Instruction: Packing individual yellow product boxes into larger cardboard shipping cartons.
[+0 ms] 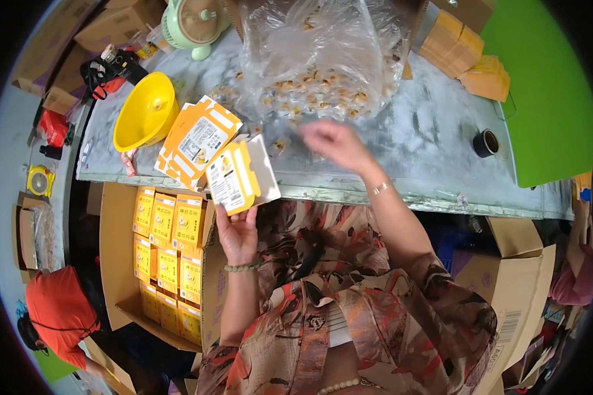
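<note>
The left hand [238, 236] grips an open yellow box [242, 175] steady while the blurred right hand [333, 141], grip unclear, reaches toward the sweets [313, 92] at twelve o'clock.

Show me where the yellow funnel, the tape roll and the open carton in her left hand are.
Yellow funnel [145, 112], head view, on its inner bowl.
Tape roll [485, 143], head view, on its dark outer ring.
Open carton [237, 176], head view, on its yellow front panel, above the left hand [238, 236].
</note>
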Available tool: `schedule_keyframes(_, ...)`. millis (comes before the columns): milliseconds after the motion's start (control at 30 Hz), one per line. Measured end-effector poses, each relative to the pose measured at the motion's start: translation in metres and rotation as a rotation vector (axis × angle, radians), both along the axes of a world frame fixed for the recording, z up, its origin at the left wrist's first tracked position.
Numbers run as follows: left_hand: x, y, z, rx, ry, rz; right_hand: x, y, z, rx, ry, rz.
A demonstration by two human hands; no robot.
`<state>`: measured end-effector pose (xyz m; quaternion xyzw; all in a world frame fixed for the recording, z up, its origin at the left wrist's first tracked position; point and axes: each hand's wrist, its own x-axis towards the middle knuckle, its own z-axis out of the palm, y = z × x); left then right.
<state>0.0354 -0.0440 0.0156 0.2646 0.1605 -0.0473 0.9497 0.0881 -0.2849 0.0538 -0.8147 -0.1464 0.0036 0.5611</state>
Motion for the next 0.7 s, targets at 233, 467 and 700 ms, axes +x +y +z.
schedule_keyframes(233, -0.01, 0.013, -0.004, 0.093, -0.021, 0.055, 0.049, 0.059, -0.042, -0.818, -0.298, -0.283)
schedule_keyframes(467, -0.002, 0.002, -0.012, 0.3, -0.049, -0.068, 0.005, 0.0, -0.058, -0.816, -0.209, 0.03)
schedule_keyframes(700, 0.018, -0.014, -0.01, 0.357, -0.052, -0.107, -0.027, -0.083, -0.019, -0.409, -0.239, -0.215)
